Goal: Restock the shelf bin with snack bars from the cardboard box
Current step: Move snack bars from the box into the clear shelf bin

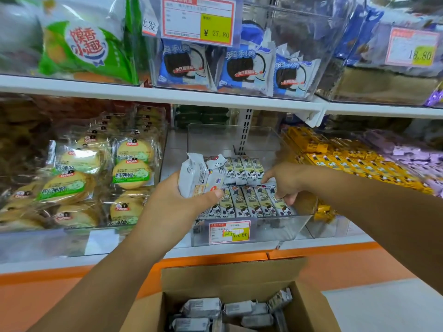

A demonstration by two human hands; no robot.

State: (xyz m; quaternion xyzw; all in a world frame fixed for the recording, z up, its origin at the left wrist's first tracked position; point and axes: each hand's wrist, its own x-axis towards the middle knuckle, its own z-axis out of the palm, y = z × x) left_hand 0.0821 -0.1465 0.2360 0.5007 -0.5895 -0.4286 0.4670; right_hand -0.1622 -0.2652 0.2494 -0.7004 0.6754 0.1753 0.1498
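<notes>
A clear plastic shelf bin point(275, 226) in the middle of the lower shelf holds two rows of white snack bars point(249, 202) with cartoon print. My left hand point(182, 200) grips a stack of several snack bars point(201, 176) just above the bin's left side. Over at the bin's right side, my right hand point(285, 180) reaches in, its fingers pinching a bar point(269, 188) in the front row. Below, the open cardboard box point(235, 274) holds several more grey-wrapped bars point(203, 307).
Left of the bin lie packs of round yellow biscuits point(129, 173). To its right sit yellow bars point(340, 161) and purple packs point(412, 156). Above, an upper shelf point(167, 94) carries blue cookie packs point(242, 68) and a price tag point(197, 20). An orange shelf edge point(215, 258) runs below.
</notes>
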